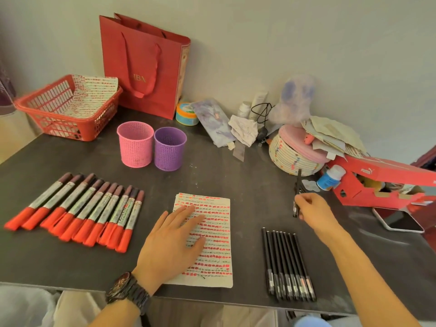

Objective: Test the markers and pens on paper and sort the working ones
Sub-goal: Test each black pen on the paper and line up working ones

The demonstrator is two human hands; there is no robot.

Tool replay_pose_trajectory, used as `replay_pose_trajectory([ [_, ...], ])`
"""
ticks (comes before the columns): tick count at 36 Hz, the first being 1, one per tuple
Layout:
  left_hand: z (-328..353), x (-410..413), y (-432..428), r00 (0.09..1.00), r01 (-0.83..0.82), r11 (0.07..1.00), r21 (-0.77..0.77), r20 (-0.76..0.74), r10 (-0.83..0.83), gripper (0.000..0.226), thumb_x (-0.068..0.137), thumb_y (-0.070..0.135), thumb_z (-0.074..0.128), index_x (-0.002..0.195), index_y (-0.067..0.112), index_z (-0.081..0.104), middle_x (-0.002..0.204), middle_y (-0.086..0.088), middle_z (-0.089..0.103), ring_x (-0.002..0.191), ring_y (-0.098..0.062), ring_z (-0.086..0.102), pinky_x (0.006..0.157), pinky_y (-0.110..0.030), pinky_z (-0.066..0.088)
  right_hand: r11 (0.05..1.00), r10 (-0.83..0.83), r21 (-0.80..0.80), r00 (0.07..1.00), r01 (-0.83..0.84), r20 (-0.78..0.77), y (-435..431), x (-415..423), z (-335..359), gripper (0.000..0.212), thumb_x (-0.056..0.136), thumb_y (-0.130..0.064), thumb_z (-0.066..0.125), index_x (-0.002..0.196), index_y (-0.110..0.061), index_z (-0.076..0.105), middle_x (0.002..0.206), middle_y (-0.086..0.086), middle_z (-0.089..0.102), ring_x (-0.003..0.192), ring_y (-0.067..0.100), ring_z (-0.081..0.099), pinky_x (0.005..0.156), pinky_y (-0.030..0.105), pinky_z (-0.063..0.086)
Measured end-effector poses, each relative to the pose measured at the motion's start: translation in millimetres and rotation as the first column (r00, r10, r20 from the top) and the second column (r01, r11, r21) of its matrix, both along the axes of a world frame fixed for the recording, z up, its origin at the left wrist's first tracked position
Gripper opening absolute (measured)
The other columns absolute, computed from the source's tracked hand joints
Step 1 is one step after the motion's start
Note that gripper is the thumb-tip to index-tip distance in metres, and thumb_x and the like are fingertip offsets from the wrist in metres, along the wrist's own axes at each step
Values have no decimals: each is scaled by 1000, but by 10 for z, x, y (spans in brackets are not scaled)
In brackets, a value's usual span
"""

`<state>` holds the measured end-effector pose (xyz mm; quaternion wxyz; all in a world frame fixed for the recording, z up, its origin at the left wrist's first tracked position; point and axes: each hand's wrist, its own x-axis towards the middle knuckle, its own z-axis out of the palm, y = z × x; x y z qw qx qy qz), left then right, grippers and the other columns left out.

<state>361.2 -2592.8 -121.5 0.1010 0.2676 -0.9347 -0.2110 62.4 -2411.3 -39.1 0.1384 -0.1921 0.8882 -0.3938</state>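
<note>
A sheet of paper [215, 234] covered in rows of red marks lies at the table's middle front. My left hand [173, 241] rests flat on its left half, fingers spread. My right hand [313, 211] is up to the right, shut on a thin black pen [297, 194] that points away from me. Several red-capped markers [77, 211] lie side by side on the left. A row of several thin black pens [286, 263] lies at the front right. A pink mesh cup [135, 143] and a purple mesh cup [169, 148] stand behind the paper.
A red basket [59, 119] holding marked paper sits at the back left beside a red paper bag [144, 64]. A woven basket [295, 159], loose papers, bottles and a red cardboard box [368, 182] crowd the back right. A phone [398, 219] lies at the right edge.
</note>
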Motion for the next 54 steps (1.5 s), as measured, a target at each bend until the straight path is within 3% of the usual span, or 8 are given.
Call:
replay_pose_trajectory([
  [3,11,30,-24,999,9,999,47,-50,-7,58,95,62,43,151,49,34,165,21,17,153,-2,8,120,-26,-7,935,40,-353,982,28,186,-19,429,139,19,105,-13,49,112,-11,66,83,2,63,65,8,53,64,25,50],
  [9,193,167,-3,976,32,984,176,-218,8,43,99,40,58,141,40,54,158,20,35,149,0,21,120,-21,13,763,296,-647,886,6,357,69,1519,154,28,100,-10,54,94,-22,79,87,0,73,68,8,61,61,21,54],
  [16,606,584,513,941,120,934,338,-339,1,27,96,57,45,107,41,63,100,22,67,93,-5,63,75,-13,43,692,432,-720,772,47,466,164,2503,-201,23,85,-28,69,104,-17,76,103,13,75,89,22,70,79,29,57],
  [22,488,776,955,967,226,860,457,-211,-142,44,100,61,29,105,32,62,87,17,65,87,-6,61,78,-31,50,703,399,-683,684,200,610,331,2847,-424,62,64,-57,89,103,-11,74,88,13,72,72,23,65,62,32,55],
  [28,244,837,1196,978,203,841,502,-153,-144,45,106,54,30,79,27,54,73,8,67,70,-11,61,67,-28,48,855,213,-514,852,75,478,566,2893,-576,48,77,-70,67,74,-22,73,63,4,64,54,14,58,52,24,48],
  [33,173,824,1263,984,127,759,638,-180,-13,67,93,66,42,68,8,63,52,3,53,51,-12,48,54,-18,35,867,264,-495,900,-63,347,663,2831,-558,32,91,-55,56,87,-28,74,68,2,67,58,9,60,55,20,50],
  [47,192,451,939,939,-85,982,170,-317,136,41,86,60,59,110,28,50,95,26,44,94,-2,51,73,-17,43,715,12,-677,965,174,261,312,2204,-309,23,89,-42,68,74,-28,58,51,-3,56,41,17,50,43,25,41],
  [54,-21,269,774,978,-67,997,26,-198,71,62,85,55,68,131,19,46,131,7,62,116,-12,58,117,-33,28,773,102,-630,967,71,234,57,2102,-440,15,94,-21,68,79,-19,65,57,6,66,44,18,61,43,25,48],
])
